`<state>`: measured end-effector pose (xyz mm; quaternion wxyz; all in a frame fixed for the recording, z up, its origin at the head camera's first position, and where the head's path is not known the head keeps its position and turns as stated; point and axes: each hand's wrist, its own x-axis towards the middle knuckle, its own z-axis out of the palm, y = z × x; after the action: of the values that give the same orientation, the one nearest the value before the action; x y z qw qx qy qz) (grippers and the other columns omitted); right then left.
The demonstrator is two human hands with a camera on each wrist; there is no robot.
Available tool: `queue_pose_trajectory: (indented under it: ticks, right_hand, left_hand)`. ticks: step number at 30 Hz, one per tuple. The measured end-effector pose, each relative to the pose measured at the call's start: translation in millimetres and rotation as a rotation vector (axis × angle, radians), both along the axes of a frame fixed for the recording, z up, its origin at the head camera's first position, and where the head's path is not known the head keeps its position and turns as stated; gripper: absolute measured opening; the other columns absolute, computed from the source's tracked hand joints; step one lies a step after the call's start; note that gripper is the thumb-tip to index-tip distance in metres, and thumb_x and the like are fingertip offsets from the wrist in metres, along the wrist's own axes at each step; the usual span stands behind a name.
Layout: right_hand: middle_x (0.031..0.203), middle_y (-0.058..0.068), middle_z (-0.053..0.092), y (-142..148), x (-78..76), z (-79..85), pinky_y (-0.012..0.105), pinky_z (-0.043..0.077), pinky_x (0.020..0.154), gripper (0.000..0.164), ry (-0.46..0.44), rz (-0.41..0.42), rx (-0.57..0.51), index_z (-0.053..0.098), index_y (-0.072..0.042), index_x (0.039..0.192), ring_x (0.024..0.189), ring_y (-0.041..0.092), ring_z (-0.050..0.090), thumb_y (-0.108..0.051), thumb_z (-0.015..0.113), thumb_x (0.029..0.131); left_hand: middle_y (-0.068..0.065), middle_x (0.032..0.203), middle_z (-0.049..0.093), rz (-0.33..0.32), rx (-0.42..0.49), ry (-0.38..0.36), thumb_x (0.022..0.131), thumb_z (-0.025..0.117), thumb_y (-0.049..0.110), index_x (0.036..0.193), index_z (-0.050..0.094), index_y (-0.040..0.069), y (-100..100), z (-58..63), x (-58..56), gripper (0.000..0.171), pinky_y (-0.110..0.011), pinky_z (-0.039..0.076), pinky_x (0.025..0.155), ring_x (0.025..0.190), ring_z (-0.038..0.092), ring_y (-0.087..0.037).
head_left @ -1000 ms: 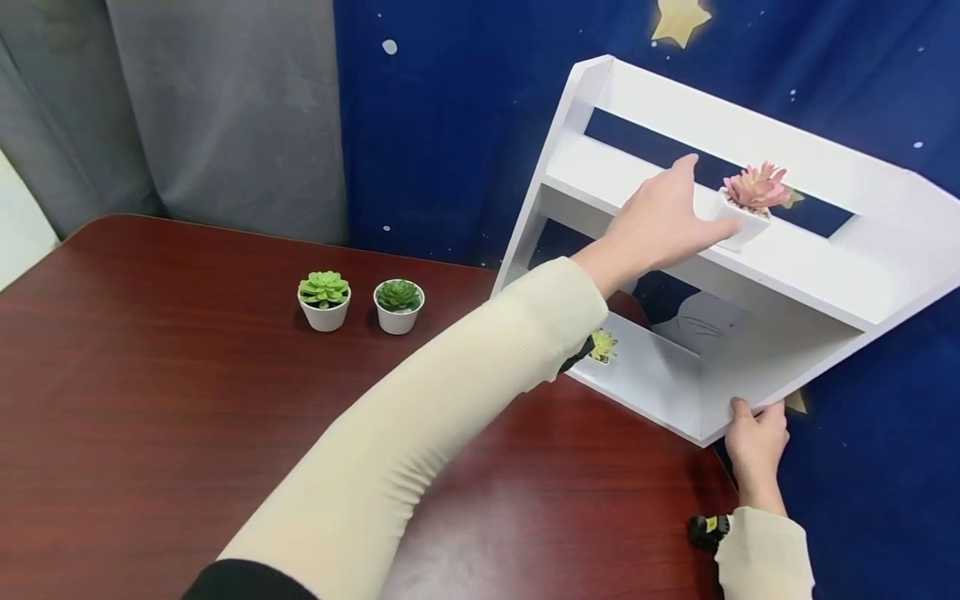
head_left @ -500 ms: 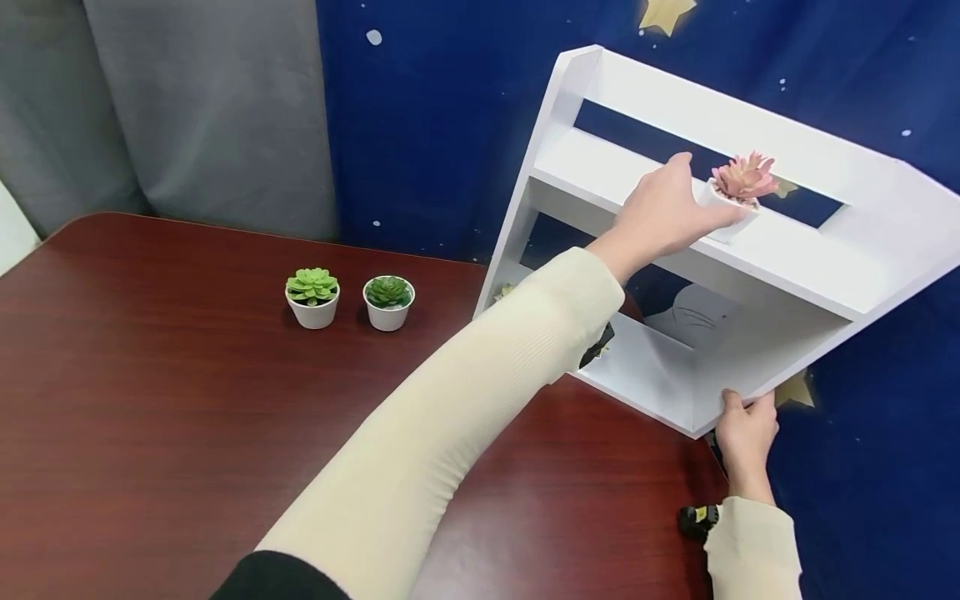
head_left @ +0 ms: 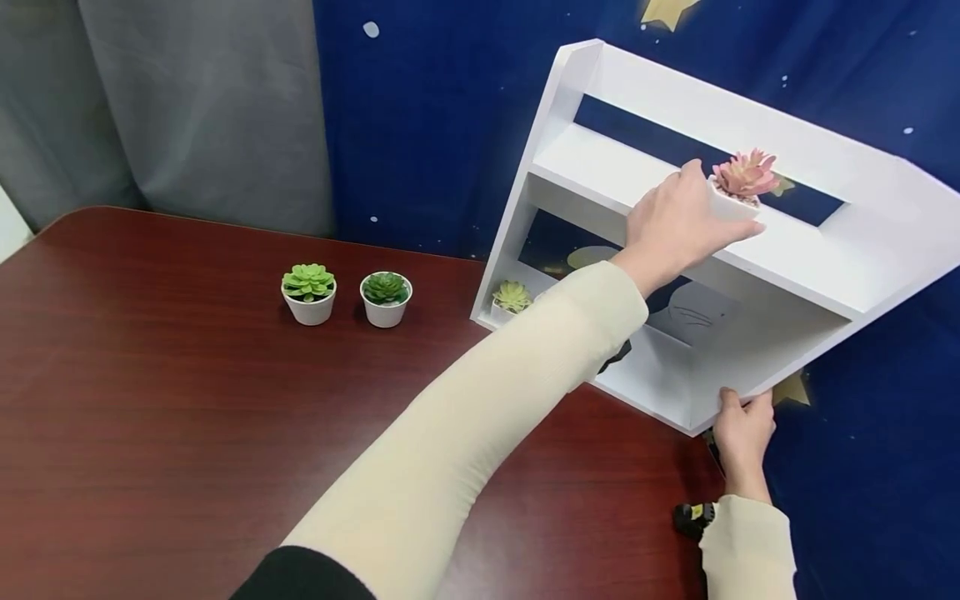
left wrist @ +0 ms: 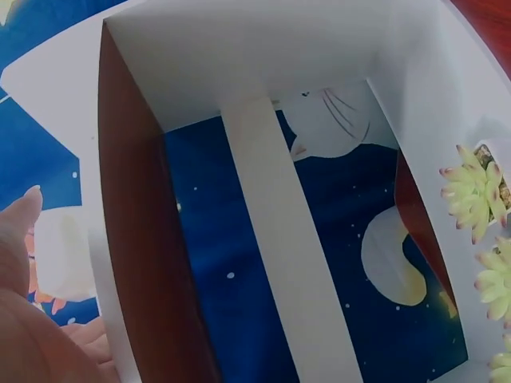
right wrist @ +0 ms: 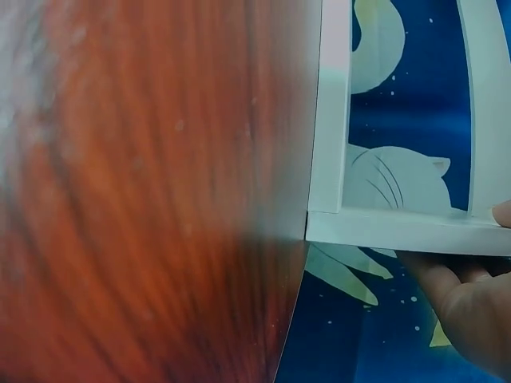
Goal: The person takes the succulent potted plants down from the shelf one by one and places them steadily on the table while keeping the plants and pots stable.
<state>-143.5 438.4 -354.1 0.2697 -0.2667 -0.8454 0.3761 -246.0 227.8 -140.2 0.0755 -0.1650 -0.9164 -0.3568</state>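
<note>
My left hand (head_left: 678, 218) is at the front of the white shelf unit's (head_left: 795, 287) upper board, thumb and fingers spread around a small white pot with a pink succulent (head_left: 745, 179). In the left wrist view the pot (left wrist: 68, 251) stands against the board, with the thumb and fingertips apart from it. My right hand (head_left: 745, 433) grips the unit's near side panel (right wrist: 399, 231) low down, thumb on one face and fingers on the other. On the lower board is a yellow-green succulent (head_left: 512, 296); the left wrist view shows several such succulents (left wrist: 471, 195). My left forearm hides part of that board.
Two potted succulents, one bright green (head_left: 309, 294) and one dark green (head_left: 386, 298), stand on the reddish-brown table (head_left: 187, 433) left of the unit. A blue star-patterned curtain (head_left: 435, 125) hangs behind, with a grey curtain (head_left: 210, 117) at its left.
My left hand's thumb has dropped from the pink succulent's pot, and its grip has loosened. The view has shifted slightly. My right hand keeps its hold on the shelf unit.
</note>
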Motion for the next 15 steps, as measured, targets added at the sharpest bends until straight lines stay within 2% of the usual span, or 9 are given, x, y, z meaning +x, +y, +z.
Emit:
queue_pose_trajectory:
  ticks: [5, 8, 11, 15]
  right_hand:
    - [0.147, 0.031, 0.049, -0.4, -4.7, -0.1, 0.06, 0.036, 0.113, 0.051, -0.011, 0.012, -0.018, 0.038, 0.0, 0.148, 0.136, 0.049, 0.046, -0.019, 0.044, 0.101]
    - [0.15, 0.029, 0.047, -1.0, -4.3, 0.3, 0.059, 0.036, 0.114, 0.052, -0.017, 0.01, -0.042, 0.036, -0.002, 0.15, 0.137, 0.047, 0.046, -0.019, 0.043, 0.102]
    - [0.15, 0.029, 0.047, -1.8, -2.6, 0.1, 0.059, 0.036, 0.115, 0.051, -0.011, 0.002, -0.056, 0.037, -0.001, 0.149, 0.138, 0.047, 0.046, -0.019, 0.043, 0.102]
    - [0.149, 0.03, 0.047, -3.0, -2.1, -0.2, 0.06, 0.036, 0.114, 0.05, 0.002, 0.006, -0.052, 0.038, 0.001, 0.148, 0.137, 0.047, 0.046, -0.018, 0.044, 0.102]
  left_hand:
    - [0.018, 0.126, 0.063, 0.061, -0.052, 0.055, 0.074, 0.063, 0.085, 0.148, 0.04, 0.031, 5.7, -1.8, -0.3, 0.095, -0.017, 0.051, 0.081, 0.111, 0.062, 0.0]
    - [0.018, 0.124, 0.064, 0.076, -0.106, 0.093, 0.074, 0.061, 0.086, 0.148, 0.04, 0.029, 11.2, -3.8, 0.6, 0.095, -0.016, 0.05, 0.079, 0.107, 0.063, 0.0]
    - [0.019, 0.126, 0.064, 0.076, -0.143, 0.121, 0.078, 0.062, 0.081, 0.147, 0.041, 0.028, 16.9, -6.7, 2.2, 0.089, -0.016, 0.047, 0.087, 0.108, 0.064, 0.001]
    - [0.02, 0.126, 0.064, 0.085, -0.16, 0.142, 0.086, 0.062, 0.071, 0.142, 0.045, 0.03, 19.2, -9.6, 3.5, 0.072, -0.017, 0.043, 0.095, 0.112, 0.062, 0.003]
